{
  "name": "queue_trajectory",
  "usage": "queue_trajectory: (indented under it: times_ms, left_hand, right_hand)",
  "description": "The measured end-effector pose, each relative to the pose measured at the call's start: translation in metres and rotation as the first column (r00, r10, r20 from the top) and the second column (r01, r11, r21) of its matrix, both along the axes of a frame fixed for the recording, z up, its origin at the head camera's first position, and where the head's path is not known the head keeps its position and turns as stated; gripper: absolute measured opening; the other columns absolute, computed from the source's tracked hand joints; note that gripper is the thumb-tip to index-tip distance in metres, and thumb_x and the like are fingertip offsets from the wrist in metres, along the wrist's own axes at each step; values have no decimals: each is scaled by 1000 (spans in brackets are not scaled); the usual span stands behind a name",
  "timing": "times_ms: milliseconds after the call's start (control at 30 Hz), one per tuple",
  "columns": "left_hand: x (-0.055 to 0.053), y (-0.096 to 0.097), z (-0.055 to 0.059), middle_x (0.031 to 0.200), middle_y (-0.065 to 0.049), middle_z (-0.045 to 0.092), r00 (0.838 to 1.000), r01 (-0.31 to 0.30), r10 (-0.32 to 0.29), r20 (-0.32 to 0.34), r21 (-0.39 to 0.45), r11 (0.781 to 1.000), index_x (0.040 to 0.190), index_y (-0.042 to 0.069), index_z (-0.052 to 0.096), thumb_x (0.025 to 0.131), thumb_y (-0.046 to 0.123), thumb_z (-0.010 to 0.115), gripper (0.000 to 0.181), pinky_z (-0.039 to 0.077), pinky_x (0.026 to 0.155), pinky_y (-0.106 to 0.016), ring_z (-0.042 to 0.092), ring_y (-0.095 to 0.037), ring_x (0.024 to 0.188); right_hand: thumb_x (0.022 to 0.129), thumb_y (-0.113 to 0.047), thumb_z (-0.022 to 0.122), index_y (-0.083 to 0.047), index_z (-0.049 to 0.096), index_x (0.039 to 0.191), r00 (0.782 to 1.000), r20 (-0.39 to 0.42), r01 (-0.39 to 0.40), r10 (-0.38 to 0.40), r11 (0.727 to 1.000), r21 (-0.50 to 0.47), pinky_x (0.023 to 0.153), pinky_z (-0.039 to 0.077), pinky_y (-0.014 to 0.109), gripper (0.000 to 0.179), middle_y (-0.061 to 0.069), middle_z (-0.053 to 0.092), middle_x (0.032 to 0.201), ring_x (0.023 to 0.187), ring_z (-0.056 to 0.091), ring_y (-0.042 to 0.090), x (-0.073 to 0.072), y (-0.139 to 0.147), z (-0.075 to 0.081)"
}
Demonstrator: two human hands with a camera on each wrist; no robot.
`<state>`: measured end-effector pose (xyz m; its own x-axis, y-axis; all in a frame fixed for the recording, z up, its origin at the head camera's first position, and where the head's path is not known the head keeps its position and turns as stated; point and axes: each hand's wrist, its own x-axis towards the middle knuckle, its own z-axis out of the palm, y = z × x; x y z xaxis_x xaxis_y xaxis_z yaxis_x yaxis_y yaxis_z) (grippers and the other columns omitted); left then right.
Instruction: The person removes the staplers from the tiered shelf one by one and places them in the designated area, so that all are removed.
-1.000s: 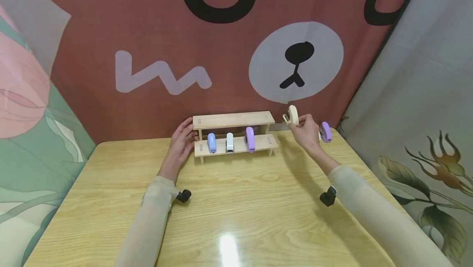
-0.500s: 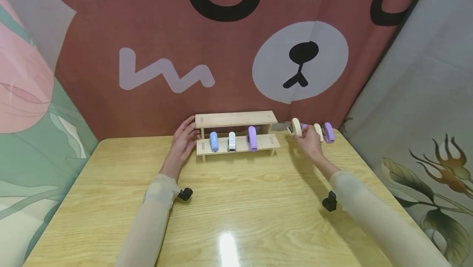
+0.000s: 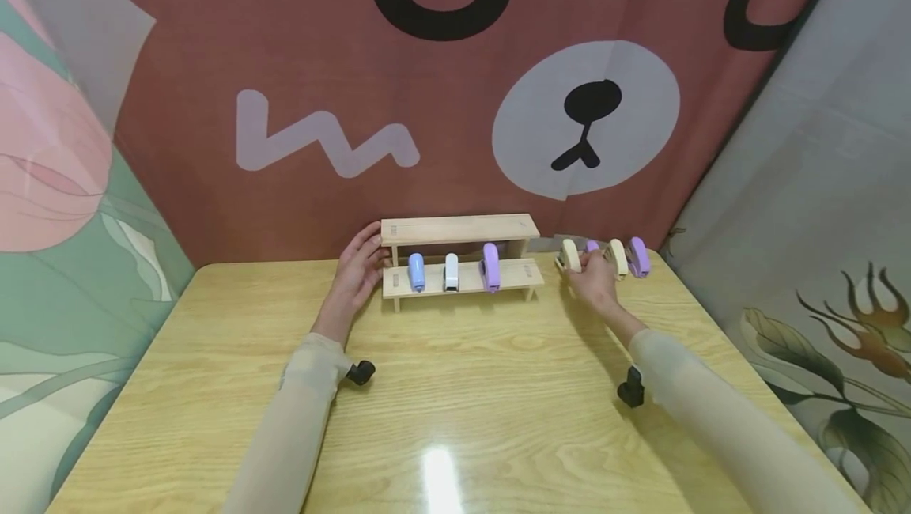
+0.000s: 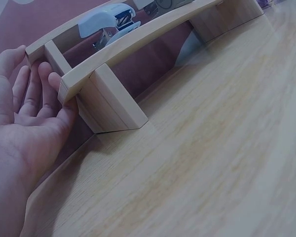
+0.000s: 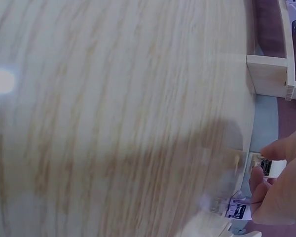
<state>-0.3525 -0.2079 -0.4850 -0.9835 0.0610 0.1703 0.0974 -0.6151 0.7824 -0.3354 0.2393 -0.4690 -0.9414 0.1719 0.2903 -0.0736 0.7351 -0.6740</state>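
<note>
Left cream stapler (image 3: 570,255): upright, near back of table (image 3: 455,387), just right of rack (image 3: 459,228). Rack: pale wood, two-tier, standing.

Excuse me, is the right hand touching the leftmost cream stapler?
Touching. The right wrist view shows it: the right hand pinches the cream stapler, with its fingers against the stapler's sides.

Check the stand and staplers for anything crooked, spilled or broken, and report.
Nothing stands out. The blue stapler, white stapler and purple stapler sit upright on the wooden stand, with no visible spill or breakage. The right hand partly hides another purple stapler, so its condition cannot be fully judged.
</note>
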Motion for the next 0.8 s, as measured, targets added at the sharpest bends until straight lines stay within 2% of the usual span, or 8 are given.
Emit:
queue_trajectory:
  times_ms: [267,600,800]
  left_hand:
    - [-1,0,-1,109,-7,59,1000,-8,8,3,-6,1000,149,10,49,105,13,61,46,51,70,-28,56,-20,89]
    - [-2,0,-1,109,-7,59,1000,-4,4,-5,1,1000,149,10,50,103,15,65,48,51,70,-29,57,-20,89]
    - [-2,0,-2,110,-7,59,1000,-4,4,-10,8,1000,148,10,51,104,13,63,46,52,69,-29,58,-19,88]
  right_hand:
    - [87,-6,69,9,56,104,998,53,28,-29,1000,12,77,51,50,27,23,61,94,87,59,38,-3,1,-4]
    - [82,-8,77,4,58,89,998,57,20,-22,999,48,65,51,44,23,18,63,82,78,59,35,-5,5,-7]
    - [80,-8,79,4,58,88,998,63,19,-22,998,54,63,49,42,26,17,62,80,77,58,35,-4,4,-6]
